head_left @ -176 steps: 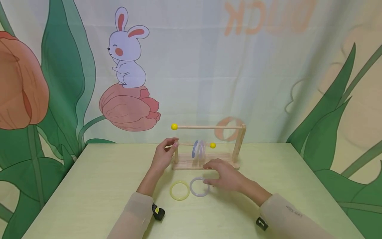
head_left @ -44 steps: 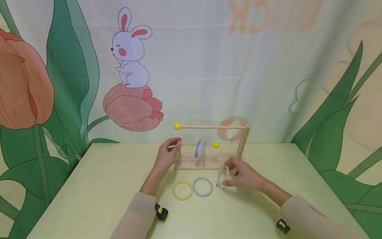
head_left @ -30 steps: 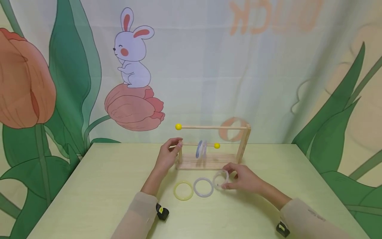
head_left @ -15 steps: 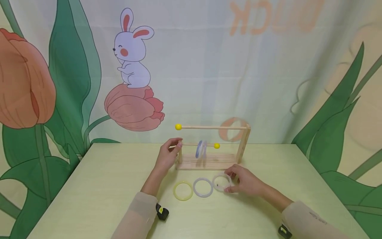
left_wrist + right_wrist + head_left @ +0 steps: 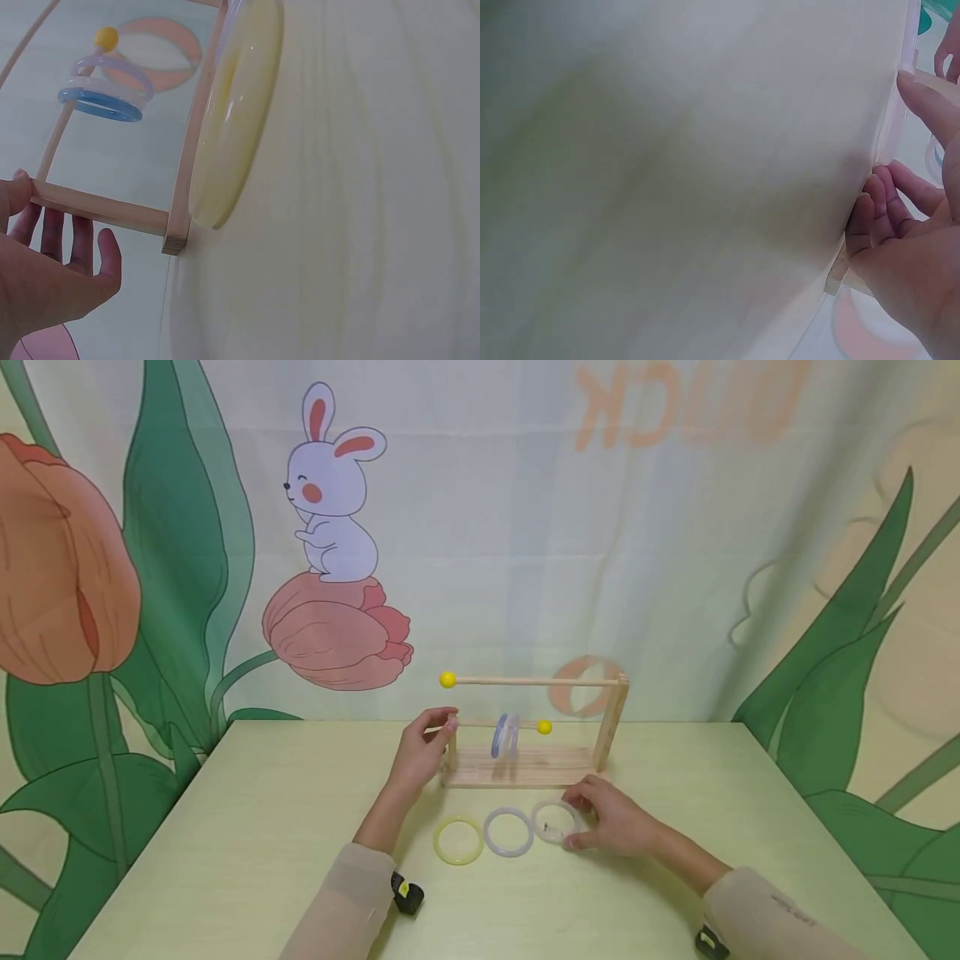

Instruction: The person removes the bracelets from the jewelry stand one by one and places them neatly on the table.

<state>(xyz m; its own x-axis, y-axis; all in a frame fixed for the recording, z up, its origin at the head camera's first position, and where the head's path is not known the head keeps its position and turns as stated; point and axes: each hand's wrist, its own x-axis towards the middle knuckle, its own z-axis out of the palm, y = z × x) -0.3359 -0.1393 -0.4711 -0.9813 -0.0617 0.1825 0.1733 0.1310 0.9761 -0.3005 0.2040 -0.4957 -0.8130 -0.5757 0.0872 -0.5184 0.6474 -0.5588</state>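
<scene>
In the head view my left hand (image 5: 422, 748) grips the short left post of a wooden rack (image 5: 525, 773); the left wrist view shows thumb and fingers around the top of that post. On the rack's lower rod hang a blue ring (image 5: 101, 106), a whitish ring and a lavender ring (image 5: 120, 66). My right hand (image 5: 617, 817) has thumb and fingertips at the right rim of a clear whitish ring (image 5: 556, 841), which lies flat on the table. Left of it lie a pale lavender ring (image 5: 508, 855) and a yellow ring (image 5: 458, 862).
A yellow ball (image 5: 544, 727) caps the lower rod's right end. The rack's upper rod (image 5: 525, 682) ends in another yellow ball (image 5: 447, 680) at its left. A printed curtain (image 5: 480, 527) hangs behind the table (image 5: 300, 810).
The right hand, bare near the lavender ring at first, later held the clear ring upright, then lowered it flat beside the lavender one. The left hand keeps its hold on the post.
</scene>
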